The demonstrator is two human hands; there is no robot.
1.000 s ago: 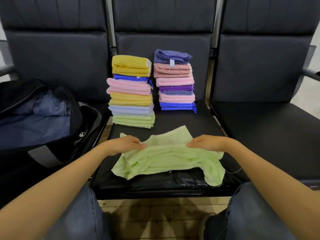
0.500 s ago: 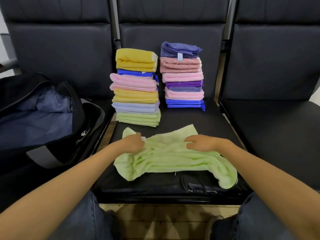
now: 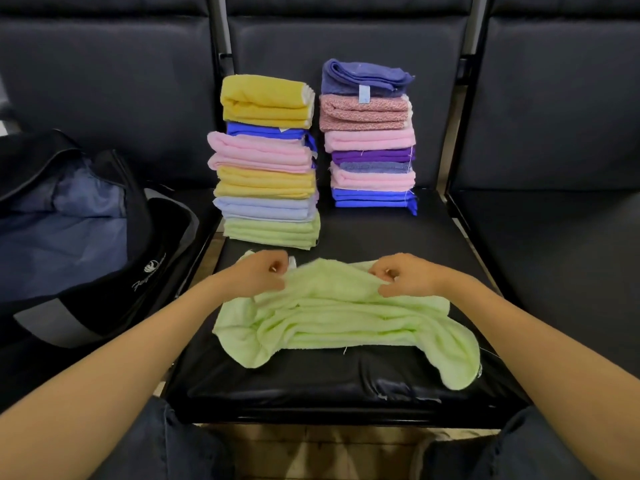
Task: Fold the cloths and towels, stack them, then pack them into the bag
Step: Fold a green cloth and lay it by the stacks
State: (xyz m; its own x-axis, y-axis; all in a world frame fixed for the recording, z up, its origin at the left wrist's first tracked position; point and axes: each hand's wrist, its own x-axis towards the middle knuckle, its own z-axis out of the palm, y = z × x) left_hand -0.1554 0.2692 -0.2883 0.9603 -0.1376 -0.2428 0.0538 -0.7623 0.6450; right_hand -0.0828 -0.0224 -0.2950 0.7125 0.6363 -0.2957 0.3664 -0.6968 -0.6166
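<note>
A light green towel lies crumpled on the middle black seat. My left hand grips its far left edge, fingers curled into the fabric. My right hand grips the far right edge the same way, and the cloth bunches up between them. Behind the towel stand two stacks of folded cloths: a left stack topped by a yellow towel, and a right stack topped by a blue-purple one. An open black bag with blue lining sits on the left seat.
The right seat is bare black leather. Dark seat backs rise behind the stacks. My knees in jeans are at the bottom, over a wooden floor.
Both hands went from lying flat on the towel's far edge to curling and gripping it, lifting the edge a little. The camera moved closer.
</note>
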